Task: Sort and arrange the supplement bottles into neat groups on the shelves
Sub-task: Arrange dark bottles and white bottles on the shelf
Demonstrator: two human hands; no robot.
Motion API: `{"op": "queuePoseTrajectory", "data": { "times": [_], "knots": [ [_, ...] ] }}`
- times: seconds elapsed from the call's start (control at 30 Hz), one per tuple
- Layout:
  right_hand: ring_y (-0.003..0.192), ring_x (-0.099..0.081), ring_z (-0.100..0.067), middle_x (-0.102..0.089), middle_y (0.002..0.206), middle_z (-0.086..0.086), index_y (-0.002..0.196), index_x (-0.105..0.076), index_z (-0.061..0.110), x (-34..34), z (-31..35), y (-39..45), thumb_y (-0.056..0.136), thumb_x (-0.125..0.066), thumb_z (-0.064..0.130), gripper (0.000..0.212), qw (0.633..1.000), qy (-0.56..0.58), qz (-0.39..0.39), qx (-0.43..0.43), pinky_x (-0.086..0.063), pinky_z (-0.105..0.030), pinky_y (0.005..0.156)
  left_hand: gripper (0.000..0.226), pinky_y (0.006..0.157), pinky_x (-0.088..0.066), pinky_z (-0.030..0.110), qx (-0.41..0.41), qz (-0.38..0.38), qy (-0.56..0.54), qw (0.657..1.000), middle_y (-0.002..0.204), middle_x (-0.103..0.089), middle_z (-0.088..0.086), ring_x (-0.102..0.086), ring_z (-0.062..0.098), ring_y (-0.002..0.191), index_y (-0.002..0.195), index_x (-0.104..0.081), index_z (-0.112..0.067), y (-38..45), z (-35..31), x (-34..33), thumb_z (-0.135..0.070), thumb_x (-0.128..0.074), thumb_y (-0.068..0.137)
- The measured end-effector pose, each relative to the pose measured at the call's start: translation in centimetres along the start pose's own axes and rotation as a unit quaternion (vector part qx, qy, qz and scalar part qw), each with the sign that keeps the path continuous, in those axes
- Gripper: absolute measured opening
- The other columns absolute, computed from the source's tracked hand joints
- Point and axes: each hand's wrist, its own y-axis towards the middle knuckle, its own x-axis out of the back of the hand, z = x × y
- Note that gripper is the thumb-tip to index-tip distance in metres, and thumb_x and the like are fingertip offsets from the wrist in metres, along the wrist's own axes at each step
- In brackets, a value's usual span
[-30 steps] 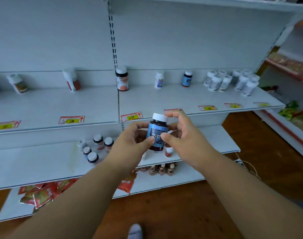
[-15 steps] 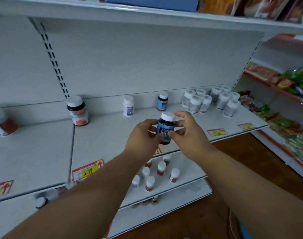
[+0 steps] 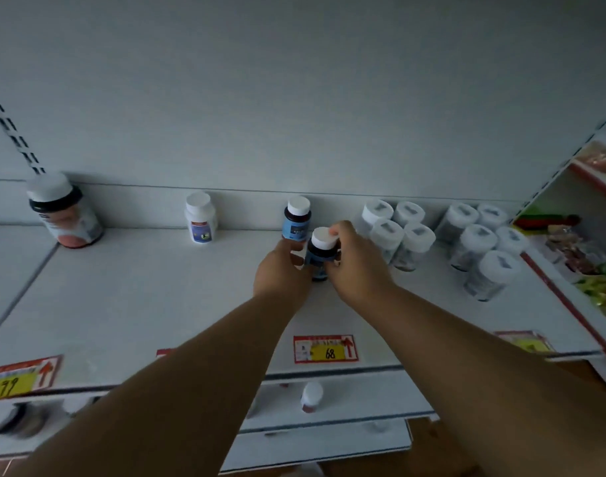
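Observation:
Both hands hold a dark bottle with a blue label and white cap (image 3: 321, 251) low over the white shelf (image 3: 157, 297). My left hand (image 3: 281, 273) grips its left side, my right hand (image 3: 358, 266) wraps its right side with a finger on the cap. Just behind stands a matching blue-label bottle (image 3: 296, 218) against the back panel. Whether the held bottle's base touches the shelf is hidden by my hands.
A white bottle (image 3: 200, 217) and a larger dark bottle with a pink label (image 3: 64, 211) stand further left. Several clear white-capped jars (image 3: 412, 242) cluster at the right. Price tags (image 3: 325, 349) line the shelf edge. Small bottles (image 3: 311, 395) sit on the lower shelf. Snack packets (image 3: 591, 270) fill the neighbouring rack.
My hands carried the blue-label bottle up from chest height to the upper shelf, in front of the matching bottle. The view moved closer and turned right.

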Motion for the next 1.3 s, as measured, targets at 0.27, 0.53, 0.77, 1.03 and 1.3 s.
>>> {"op": "queuePoseTrajectory", "data": {
  "times": [0.27, 0.53, 0.77, 1.03, 1.3],
  "knots": [
    [0.120, -0.052, -0.035, -0.050, 0.134, -0.014, 0.137, -0.042, 0.016, -1.3, -2.2, 5.3, 0.087, -0.051, 0.003, 0.052, 0.999, 0.024, -0.030, -0.030, -0.042, -0.039, 0.093, 0.046, 0.104, -0.048, 0.039, -0.005, -0.001, 0.049, 0.999, 0.133, -0.062, 0.002, -0.058, 0.025, 0.120, 0.140, -0.053, -0.027, 2.8, -1.7, -3.1, -0.013, -0.049, 0.097],
    [0.124, -0.048, -0.035, -0.044, 0.139, -0.013, 0.148, -0.029, 0.026, -1.7, -2.3, 4.7, 0.091, -0.046, 0.005, 0.063, 1.000, 0.018, -0.008, -0.023, -0.042, -0.041, 0.093, 0.041, 0.102, -0.048, 0.036, -0.014, -0.025, 0.037, 0.999, 0.125, -0.066, -0.007, -0.062, 0.016, 0.113, 0.130, -0.060, -0.027, 2.5, -1.4, -1.6, -0.008, -0.050, 0.096],
    [0.128, -0.046, -0.032, -0.040, 0.144, -0.014, 0.154, -0.019, 0.019, -1.5, 0.4, -0.1, 0.092, -0.048, 0.000, 0.071, 0.997, 0.046, -0.040, -0.036, -0.045, -0.046, 0.100, 0.036, 0.078, -0.054, 0.024, -0.058, -0.015, 0.067, 0.996, 0.119, -0.063, -0.014, -0.061, 0.009, 0.102, 0.127, -0.058, -0.033, 0.0, -0.6, 1.9, -0.012, -0.051, 0.099],
    [0.119, -0.052, -0.032, -0.046, 0.137, -0.016, 0.148, -0.034, 0.016, -2.3, 10.0, -8.6, 0.092, -0.057, 0.010, 0.060, 0.994, 0.043, -0.098, 0.000, -0.046, -0.042, 0.097, 0.036, 0.078, -0.043, 0.017, -0.164, -0.013, 0.112, 0.980, 0.112, -0.063, -0.014, -0.056, 0.004, 0.089, 0.122, -0.060, -0.030, -6.6, 3.1, 10.7, -0.009, -0.052, 0.095],
    [0.114, -0.055, -0.027, -0.049, 0.132, -0.013, 0.140, -0.045, 0.014, -7.9, 21.6, -16.2, 0.092, -0.059, 0.010, 0.051, 0.989, 0.102, -0.054, 0.091, -0.050, -0.043, 0.093, 0.035, 0.070, -0.038, 0.007, -0.123, -0.090, 0.133, 0.979, 0.110, -0.061, -0.016, -0.055, 0.001, 0.087, 0.120, -0.062, -0.032, -15.5, 11.9, 23.1, -0.010, -0.053, 0.095]
  ]
}}
